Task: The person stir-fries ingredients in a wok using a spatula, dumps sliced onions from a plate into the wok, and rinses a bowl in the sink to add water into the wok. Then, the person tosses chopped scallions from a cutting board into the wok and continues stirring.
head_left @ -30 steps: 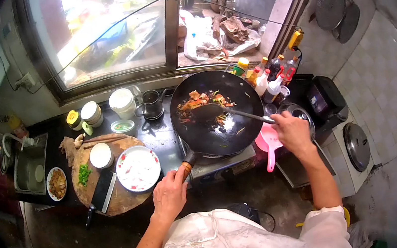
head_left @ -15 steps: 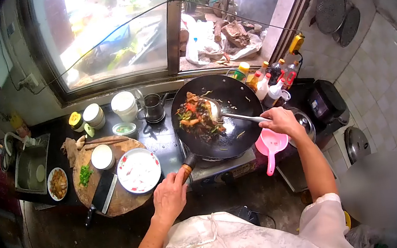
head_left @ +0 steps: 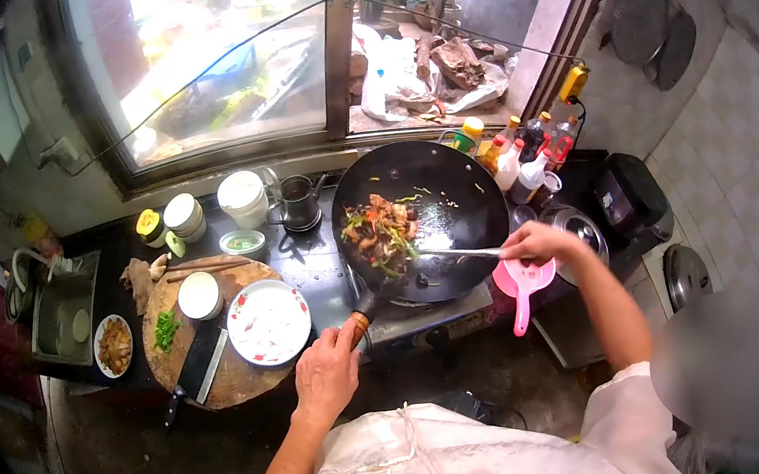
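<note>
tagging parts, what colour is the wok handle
The handle is brown, black towards the wok; head view.

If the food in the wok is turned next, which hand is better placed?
Probably the right hand: it grips a long silvery-handled spatula reaching the brown-and-green food. The left hand holds the round black wok by its wooden handle.

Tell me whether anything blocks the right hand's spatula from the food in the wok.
Nothing visible does: the spatula runs from the right hand across the wok straight to the food.
</note>
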`<state>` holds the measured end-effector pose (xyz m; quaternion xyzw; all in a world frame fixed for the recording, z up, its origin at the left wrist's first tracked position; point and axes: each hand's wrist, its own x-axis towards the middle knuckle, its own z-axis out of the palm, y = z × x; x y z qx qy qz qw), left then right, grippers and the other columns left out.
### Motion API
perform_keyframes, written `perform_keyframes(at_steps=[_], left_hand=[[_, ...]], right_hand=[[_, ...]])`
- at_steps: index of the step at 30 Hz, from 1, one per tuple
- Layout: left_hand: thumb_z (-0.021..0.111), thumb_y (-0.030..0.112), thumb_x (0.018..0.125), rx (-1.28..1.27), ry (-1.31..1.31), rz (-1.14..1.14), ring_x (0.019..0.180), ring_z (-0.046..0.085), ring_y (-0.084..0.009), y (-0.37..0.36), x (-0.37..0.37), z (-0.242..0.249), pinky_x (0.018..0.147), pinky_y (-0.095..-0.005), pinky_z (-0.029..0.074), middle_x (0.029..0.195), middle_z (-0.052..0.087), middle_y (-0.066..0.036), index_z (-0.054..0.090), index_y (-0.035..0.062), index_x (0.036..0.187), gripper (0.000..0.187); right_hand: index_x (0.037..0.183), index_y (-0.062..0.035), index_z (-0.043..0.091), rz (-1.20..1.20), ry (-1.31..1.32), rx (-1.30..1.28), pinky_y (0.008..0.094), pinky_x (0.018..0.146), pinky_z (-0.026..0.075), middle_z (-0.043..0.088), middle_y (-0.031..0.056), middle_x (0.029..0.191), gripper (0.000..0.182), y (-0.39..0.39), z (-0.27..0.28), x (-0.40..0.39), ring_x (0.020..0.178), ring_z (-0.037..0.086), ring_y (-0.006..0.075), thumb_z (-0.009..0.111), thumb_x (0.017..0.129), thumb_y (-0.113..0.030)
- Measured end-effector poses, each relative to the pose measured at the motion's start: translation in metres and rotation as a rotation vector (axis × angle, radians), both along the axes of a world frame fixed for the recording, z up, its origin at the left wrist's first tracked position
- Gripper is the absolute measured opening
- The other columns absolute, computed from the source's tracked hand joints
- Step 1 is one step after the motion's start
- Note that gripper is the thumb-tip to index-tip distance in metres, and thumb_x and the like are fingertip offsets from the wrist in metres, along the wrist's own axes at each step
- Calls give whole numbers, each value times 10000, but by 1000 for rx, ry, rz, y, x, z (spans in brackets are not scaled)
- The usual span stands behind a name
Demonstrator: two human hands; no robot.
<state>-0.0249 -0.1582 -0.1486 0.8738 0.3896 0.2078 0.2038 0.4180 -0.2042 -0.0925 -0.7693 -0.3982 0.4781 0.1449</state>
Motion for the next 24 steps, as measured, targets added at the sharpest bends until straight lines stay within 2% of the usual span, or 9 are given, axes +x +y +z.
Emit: perform_keyframes(at_steps=[2, 5, 8, 9, 10, 13, 14, 19, 24], left_hand=[[714, 96, 816, -2, 3, 1, 877, 653, -352, 1, 0, -2, 735, -433, 535, 1051, 632, -145, 556, 73, 1283, 494], [714, 92, 816, -2, 1, -4, 882, 651, -354, 0, -2, -1, 738, -432, 534, 1053, 630, -146, 555, 70, 1285, 496], [715, 87, 816, -7, 4, -8, 886, 650, -354, 1, -2, 0, 744, -432, 534, 1058, 630, -147, 553, 68, 1289, 501], [715, 85, 816, -11, 5, -9, 888, 649, -354, 1, -1, 0, 745, -432, 533, 1060, 630, -148, 552, 67, 1291, 502], [715, 85, 816, -11, 7, -10, 889, 649, -355, 1, 0, 0, 747, -433, 533, 1062, 630, -148, 551, 67, 1293, 505], [712, 98, 820, 63, -15, -31, 806, 647, -343, 2, 0, -3, 701, -438, 523, 984, 614, -145, 537, 71, 1286, 499], [712, 97, 820, 66, -14, -37, 805, 647, -343, 3, 1, -4, 702, -439, 522, 987, 613, -145, 538, 70, 1285, 498], [715, 87, 814, 77, -18, -47, 806, 645, -340, 3, -1, -6, 701, -437, 521, 993, 608, -146, 542, 68, 1281, 498], [722, 90, 811, 70, -26, -50, 817, 644, -335, 4, -1, -6, 703, -430, 520, 987, 605, -141, 542, 70, 1281, 504]], right_hand=[[985, -46, 728, -86, 157, 12, 219, 433, 284, 546, -36, 635, 250, -2, -15, -18, 482, 419, 49, 743, 886, -276], [962, -56, 715, -164, 250, 149, 224, 429, 261, 546, -30, 661, 190, -17, -32, -25, 477, 400, 52, 743, 878, -224], [1008, -55, 724, -215, 28, 305, 214, 459, 311, 588, -15, 700, 198, -41, -20, -23, 517, 444, 55, 739, 873, -200], [1089, -80, 728, -189, -127, 342, 266, 527, 420, 641, 2, 741, 261, -49, -13, -24, 603, 548, 86, 737, 861, -206], [1150, -153, 723, -66, -349, 462, 358, 624, 502, 704, 49, 790, 313, -58, -27, -4, 706, 667, 185, 739, 848, -236], [1145, -226, 702, 11, -1022, 506, 459, 668, 530, 701, 141, 820, 348, -66, 23, -54, 779, 688, 348, 763, 807, -277], [1172, -237, 670, 65, -1157, 537, 453, 643, 534, 690, 130, 801, 384, -68, 22, -59, 737, 691, 327, 764, 800, -253], [1198, -201, 656, 102, -1243, 454, 456, 607, 508, 620, 104, 828, 381, -91, 59, -88, 714, 654, 346, 728, 824, -191], [1185, -264, 644, 228, -1247, 563, 439, 557, 530, 638, 82, 851, 332, -92, 48, -105, 635, 661, 310, 698, 861, -218]])
